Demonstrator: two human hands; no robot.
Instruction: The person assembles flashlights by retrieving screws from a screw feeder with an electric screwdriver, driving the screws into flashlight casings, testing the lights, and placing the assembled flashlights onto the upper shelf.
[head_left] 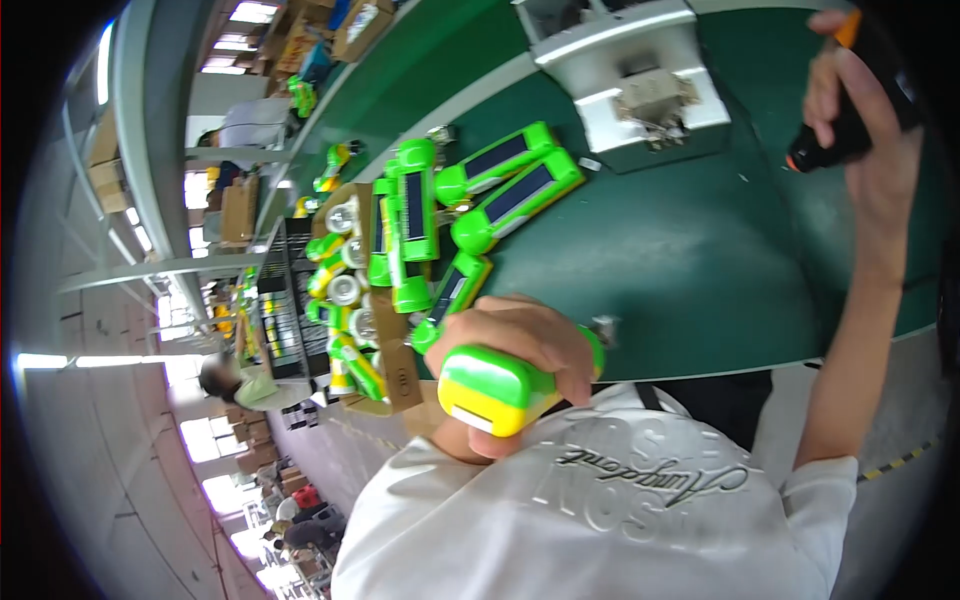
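Left hand point(520, 335): wrapped around a green-and-yellow unit point(488, 385), held at the near edge of the counter point(670, 290), before the white shirt point(600, 540). Right hand point(868, 105): closed around a black tool point(832, 147), raised at the far right. On the counter: green units with dark panels point(515, 203), loosely grouped beside an open cardboard box point(402, 375) of similar pieces; farther back, a silver fixture point(598, 110).

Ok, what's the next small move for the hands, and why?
Probably bring the right hand inward, so the black tool nears the green-and-yellow lamp. The left hand already grips that lamp close to the body, while the tool is held well apart from it, toward the right edge of the view.
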